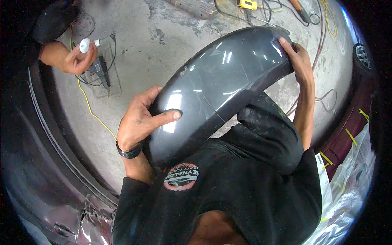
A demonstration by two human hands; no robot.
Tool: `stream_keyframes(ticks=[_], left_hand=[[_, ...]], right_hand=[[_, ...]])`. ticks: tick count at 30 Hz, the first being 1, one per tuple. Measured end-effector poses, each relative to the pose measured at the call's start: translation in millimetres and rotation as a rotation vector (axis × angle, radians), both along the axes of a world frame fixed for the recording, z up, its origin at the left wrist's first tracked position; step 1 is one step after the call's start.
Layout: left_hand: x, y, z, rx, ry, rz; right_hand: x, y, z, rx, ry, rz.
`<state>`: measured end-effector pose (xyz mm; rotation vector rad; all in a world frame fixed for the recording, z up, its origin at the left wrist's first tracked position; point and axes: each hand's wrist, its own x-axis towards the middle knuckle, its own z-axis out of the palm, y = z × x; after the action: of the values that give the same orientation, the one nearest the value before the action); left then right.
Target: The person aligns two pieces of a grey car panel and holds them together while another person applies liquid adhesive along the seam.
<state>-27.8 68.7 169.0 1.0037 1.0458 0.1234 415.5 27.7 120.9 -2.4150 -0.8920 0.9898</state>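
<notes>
A long, curved, glossy dark grey fender panel [212,77] lies slantwise in front of me, its shiny face up with ceiling lights reflected in it. My left hand [141,116], with a black band at the wrist, grips the panel's near left end, thumb lying on top and the other fingers mostly hidden at the edge. At the far right end my right hand [298,59] is closed on the rim, its thumb over the upper face. Fine lines or scratches cross the panel's middle. Its underside is hidden.
On the left, another person's hand [79,59] holds a small white object [84,45] near a black adapter [99,71]. A yellow cord [90,108] crosses the concrete floor. A dark car body [45,163] stands left; a maroon one [341,149] with plastic sheeting [347,192] stands right.
</notes>
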Motion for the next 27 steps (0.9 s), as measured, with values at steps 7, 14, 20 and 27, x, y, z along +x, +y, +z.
stream_keyframes(ticks=[7, 14, 20, 27], left_hand=[[1, 2, 4, -0.058, 0.002, 0.035], [-2, 4, 1, -0.025, 0.000, 0.007], [-2, 3, 1, -0.062, -0.022, 0.038], [-1, 4, 1, -0.041, -0.002, 0.020]], right_hand=[[-1, 3, 4, -0.035, -0.024, 0.013], [-9, 6, 12, -0.024, -0.023, -0.002], [-3, 4, 8, -0.040, -0.047, 0.022], [-7, 5, 9, -0.047, -0.030, 0.025]])
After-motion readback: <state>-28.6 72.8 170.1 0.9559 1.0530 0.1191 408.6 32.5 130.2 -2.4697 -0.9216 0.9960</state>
